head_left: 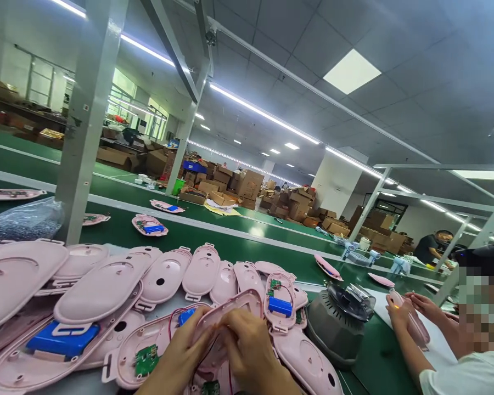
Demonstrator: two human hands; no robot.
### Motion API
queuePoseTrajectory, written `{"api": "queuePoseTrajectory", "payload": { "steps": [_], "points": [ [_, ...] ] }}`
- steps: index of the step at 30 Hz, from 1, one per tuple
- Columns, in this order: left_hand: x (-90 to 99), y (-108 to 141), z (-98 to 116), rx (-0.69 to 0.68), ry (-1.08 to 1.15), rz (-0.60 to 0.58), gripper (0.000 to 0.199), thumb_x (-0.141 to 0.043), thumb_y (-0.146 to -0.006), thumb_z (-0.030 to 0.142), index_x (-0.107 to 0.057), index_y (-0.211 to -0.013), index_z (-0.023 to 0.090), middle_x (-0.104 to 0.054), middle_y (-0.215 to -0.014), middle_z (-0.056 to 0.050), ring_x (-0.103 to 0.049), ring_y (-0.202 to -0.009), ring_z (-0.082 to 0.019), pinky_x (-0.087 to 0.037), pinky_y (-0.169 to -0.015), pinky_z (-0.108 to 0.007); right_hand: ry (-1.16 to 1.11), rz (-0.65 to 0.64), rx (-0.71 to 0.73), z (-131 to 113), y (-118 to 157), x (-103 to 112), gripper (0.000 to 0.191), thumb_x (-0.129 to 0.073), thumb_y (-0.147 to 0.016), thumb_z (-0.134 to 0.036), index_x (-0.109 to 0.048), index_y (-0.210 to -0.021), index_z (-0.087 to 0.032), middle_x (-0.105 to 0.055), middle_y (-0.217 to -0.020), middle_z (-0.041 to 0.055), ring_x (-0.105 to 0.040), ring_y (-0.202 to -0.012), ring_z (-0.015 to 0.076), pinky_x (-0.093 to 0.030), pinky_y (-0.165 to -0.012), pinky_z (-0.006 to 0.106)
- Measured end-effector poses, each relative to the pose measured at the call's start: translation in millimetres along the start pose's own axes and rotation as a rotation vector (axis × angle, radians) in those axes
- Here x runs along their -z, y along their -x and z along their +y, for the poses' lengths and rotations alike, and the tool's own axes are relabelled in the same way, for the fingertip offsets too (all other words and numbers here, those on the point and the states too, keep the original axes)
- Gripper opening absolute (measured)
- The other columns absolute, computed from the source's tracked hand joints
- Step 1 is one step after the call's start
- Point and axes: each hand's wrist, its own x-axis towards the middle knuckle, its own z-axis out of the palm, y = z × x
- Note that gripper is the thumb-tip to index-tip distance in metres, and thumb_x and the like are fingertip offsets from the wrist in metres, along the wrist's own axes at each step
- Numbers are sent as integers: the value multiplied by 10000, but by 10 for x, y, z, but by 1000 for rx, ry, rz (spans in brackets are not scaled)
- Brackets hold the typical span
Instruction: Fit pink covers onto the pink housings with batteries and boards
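A green bench (379,356) stretches across the scene. Pink casings (200,269) crowd its near left part, with a dark grey machine (333,326) just to their right. In the near middle, the left hand (193,337) and right hand (247,340) come together, closed on a pink shell (251,299); whether the right fingertips pinch anything else is hard to tell. At near left, a blue battery (63,340) lies in one casing, a green circuit board (147,360) in another.

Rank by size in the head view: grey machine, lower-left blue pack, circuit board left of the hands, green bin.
1. Grey machine
2. Blue pack
3. Circuit board
4. Green bin; far off, so its real size is unsure.
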Motion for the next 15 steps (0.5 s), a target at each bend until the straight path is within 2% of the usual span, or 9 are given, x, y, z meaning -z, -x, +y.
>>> {"api": "queuePoseTrajectory", "payload": {
  "steps": [3, 7, 11, 15],
  "points": [
    [-18, -37, -132, 47, 44, 24, 764, -434, -800, 640, -345, -1359, 127, -335, -1497, -128, -257, -1411, -253, -151, -1208, -418, 192, -134, 146, 23, -2, -104, 73, -421, -813, -154, -485, -818, -190, -609, -847, 45, -533, -760, 176, -336, -629, 282],
    [-41, 12, -207, 87, 84, 75, 783, -444, -789, 592, -324, -1371, 81, -283, -1515, -160, -226, -1424, -240, -124, -1215, -410, 145, -210, 219, 110, 54, -136, 56, -410, -820, -187, -464, -811, -197, -604, -788, 33, -541, -694, 157, -321, -589, 262],
    [-74, 85, -123, 84, 135, 99, 737, -473, -790, 542, -361, -1351, 78, -337, -1481, -172, -253, -1406, -274, -137, -1205, -460, 47, -212, 98, 108, 113, -107, 165, -376, -908, -245, -436, -764, -192, -571, -729, 11, -508, -644, 133, -306, -583, 241],
    [-106, 107, -20, 15, 266, 128, 552, -556, -759, 467, -509, -1212, 156, -497, -1352, -120, -349, -1335, -301, -187, -1181, -466, 131, -258, -68, -20, 151, -62, 195, -361, -968, -251, -471, -821, -187, -559, -827, 18, -506, -741, 147, -300, -661, 258]
  ]
}}
